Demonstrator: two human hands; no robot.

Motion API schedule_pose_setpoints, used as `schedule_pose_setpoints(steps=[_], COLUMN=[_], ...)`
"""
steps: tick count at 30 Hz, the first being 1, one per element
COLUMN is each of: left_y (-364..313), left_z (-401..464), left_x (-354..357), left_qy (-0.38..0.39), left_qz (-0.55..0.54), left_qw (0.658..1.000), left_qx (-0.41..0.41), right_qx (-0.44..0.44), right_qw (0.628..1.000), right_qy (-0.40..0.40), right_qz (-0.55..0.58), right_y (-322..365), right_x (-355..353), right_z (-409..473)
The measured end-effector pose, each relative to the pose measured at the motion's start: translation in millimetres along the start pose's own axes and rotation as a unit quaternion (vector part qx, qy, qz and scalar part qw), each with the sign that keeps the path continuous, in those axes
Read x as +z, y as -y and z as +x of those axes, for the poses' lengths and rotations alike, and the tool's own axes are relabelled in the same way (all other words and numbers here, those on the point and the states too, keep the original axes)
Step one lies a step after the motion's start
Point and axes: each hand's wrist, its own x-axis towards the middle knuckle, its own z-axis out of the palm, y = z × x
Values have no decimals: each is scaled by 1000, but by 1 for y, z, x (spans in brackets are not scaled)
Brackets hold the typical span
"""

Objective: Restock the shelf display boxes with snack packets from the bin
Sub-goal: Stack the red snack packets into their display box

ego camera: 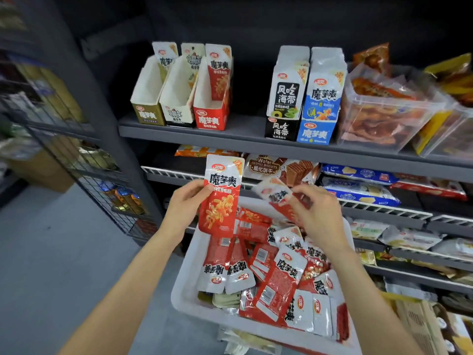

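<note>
Bin (184,285) of red-and-white snack packets at lower centre, nearest the lens; both hands above it, one packet each.

Left hand (185,203): thumb and fingers clamped on the left edge of an upright red packet (220,196), long axis vertical, label facing camera. Right hand (316,211): fingertips pinched on a second packet (275,192), tilted and blurred, print unreadable. Target by matching print is judged to be the red display box (211,116), straight above the left-hand packet in upper centre of frame, open top, one packet standing at its back; the left hand is nearer it. Count: five display boxes on the shelf (179,133), three at left nearly empty, two at right full. Bin holds a dozen or more packets, exact number not countable.
</note>
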Motion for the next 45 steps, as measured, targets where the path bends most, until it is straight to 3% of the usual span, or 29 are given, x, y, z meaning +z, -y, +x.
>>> schedule_pose_setpoints(steps=[4,8,13,20,24,26,29,33,38,41,45], left_y=[-30,-59,-94,-117,-118,-121,-128,-133,-142,-147,-146], left_z=[20,54,99,133,128,122,118,146,200,234,280], left_x=[-8,-16,-20,-27,-35,-42,-51,-56,-43,-33,-29], left_qy=[-36,-63,-98,-56,-63,-117,-189,-192,-170,-111,-52], left_qz=[34,62,69,80,121,138,116,119,65,52,124], left_qw=[996,984,970,963,948,930,902,898,929,942,950], left_qx=[80,156,211,252,287,321,370,379,322,311,283], right_qx=[-2,39,69,103,149,141,100,65,44,43,51], right_qw=[999,992,957,932,880,847,827,827,846,858,869], right_qy=[-37,-30,-16,-76,-110,-125,-139,-180,-206,-223,-247], right_qz=[17,119,283,338,437,497,536,529,490,462,425], right_y=[28,47,69,83,95,104,113,124,130,133,131], right_x=[-7,-11,-12,8,13,16,21,29,46,55,74], right_z=[34,68,100,132,150,158,166,171,193,213,240])
